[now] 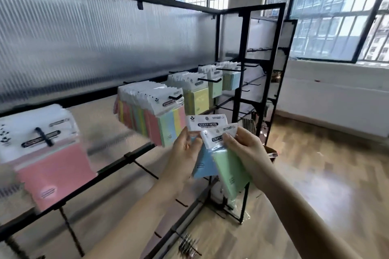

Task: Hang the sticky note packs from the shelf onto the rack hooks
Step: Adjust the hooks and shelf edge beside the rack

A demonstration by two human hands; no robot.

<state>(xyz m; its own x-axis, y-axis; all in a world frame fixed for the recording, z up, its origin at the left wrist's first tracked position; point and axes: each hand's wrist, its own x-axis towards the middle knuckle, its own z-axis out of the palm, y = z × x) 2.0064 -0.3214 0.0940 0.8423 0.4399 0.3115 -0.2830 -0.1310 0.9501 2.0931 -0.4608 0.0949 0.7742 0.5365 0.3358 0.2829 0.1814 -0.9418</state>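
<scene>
A black metal rack [244, 52] holds packs with white headers: a pink pack [54, 170], a pastel-striped pack [168, 130] and pale yellow packs [199, 100]. In front are a blue pack [205, 164] and a green pack [230, 172]. The floor [315, 174] is light brown wood.

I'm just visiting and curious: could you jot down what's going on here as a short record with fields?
left hand: pinches the white header of a blue sticky note pack
right hand: pinches the header of a green sticky note pack
rack hooks: several already loaded with pink, multicolour, yellow and green packs
setting: black metal rack, wooden floor, large windows
</scene>
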